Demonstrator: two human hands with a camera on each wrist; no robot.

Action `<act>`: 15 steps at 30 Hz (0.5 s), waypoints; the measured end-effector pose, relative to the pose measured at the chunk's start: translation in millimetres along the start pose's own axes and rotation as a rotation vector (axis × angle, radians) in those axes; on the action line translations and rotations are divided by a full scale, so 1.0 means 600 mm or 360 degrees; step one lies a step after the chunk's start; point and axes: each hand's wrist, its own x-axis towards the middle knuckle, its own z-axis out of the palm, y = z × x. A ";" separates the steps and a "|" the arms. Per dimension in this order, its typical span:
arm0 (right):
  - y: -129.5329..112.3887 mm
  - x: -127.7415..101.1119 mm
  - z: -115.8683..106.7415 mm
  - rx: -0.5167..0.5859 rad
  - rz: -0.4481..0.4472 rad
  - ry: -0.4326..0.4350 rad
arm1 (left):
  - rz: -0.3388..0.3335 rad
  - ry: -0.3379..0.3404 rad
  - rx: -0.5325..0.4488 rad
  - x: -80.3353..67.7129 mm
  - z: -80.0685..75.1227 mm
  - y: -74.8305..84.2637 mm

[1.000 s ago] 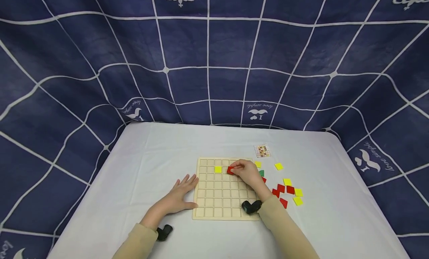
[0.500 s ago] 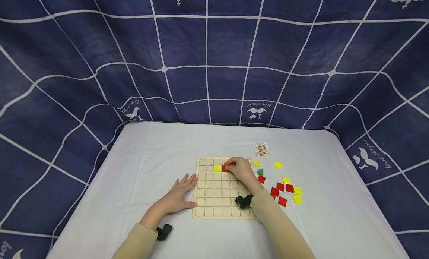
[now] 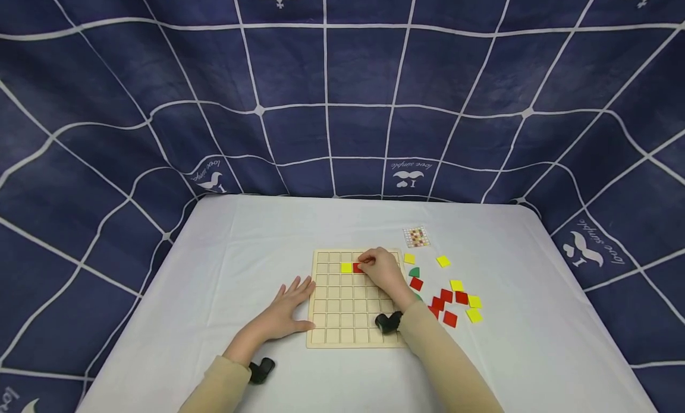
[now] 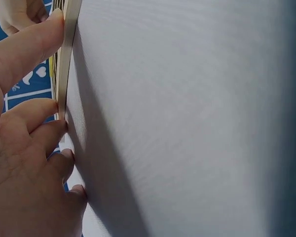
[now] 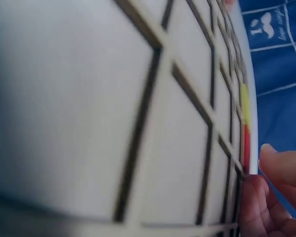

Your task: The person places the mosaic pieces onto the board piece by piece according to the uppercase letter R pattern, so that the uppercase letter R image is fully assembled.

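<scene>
At twelve o'clock on the board (image 3: 342,318) our right hand (image 3: 381,271) pinches a red tile (image 3: 357,268); thin, light, stiff, best edge-held, we judge; our left hand (image 3: 286,311) lies flat at nine.

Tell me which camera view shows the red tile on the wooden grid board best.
The head view: the red tile sits in a cell of the board beside a yellow tile, the right hand touching it. The right wrist view shows only a red sliver; the left wrist view shows none.
</scene>
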 end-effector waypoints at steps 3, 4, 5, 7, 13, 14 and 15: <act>0.004 -0.002 -0.018 0.0090 0.0058 -0.0008 | 0.0002 -0.0012 -0.0004 -0.001 0.000 -0.001; 0.006 -0.003 -0.027 0.0125 0.0070 -0.0009 | 0.0004 -0.0012 -0.0004 -0.001 0.000 -0.001; 0.009 -0.004 -0.036 0.0161 0.0095 -0.0010 | 0.0004 -0.0014 -0.0001 -0.001 -0.001 -0.001; 0.017 -0.006 -0.055 0.0222 0.0124 -0.0015 | 0.0009 -0.0014 -0.0004 -0.001 -0.001 -0.002; 0.057 -0.010 -0.113 0.0221 0.0199 0.0050 | 0.0028 -0.0020 -0.0013 0.001 -0.002 -0.003; 0.065 -0.010 -0.121 0.0202 0.0222 0.0069 | 0.0030 -0.0021 -0.0013 0.001 -0.001 -0.004; 0.072 -0.012 -0.128 0.0184 0.0254 0.0083 | 0.0031 -0.0022 -0.0013 0.001 -0.001 -0.004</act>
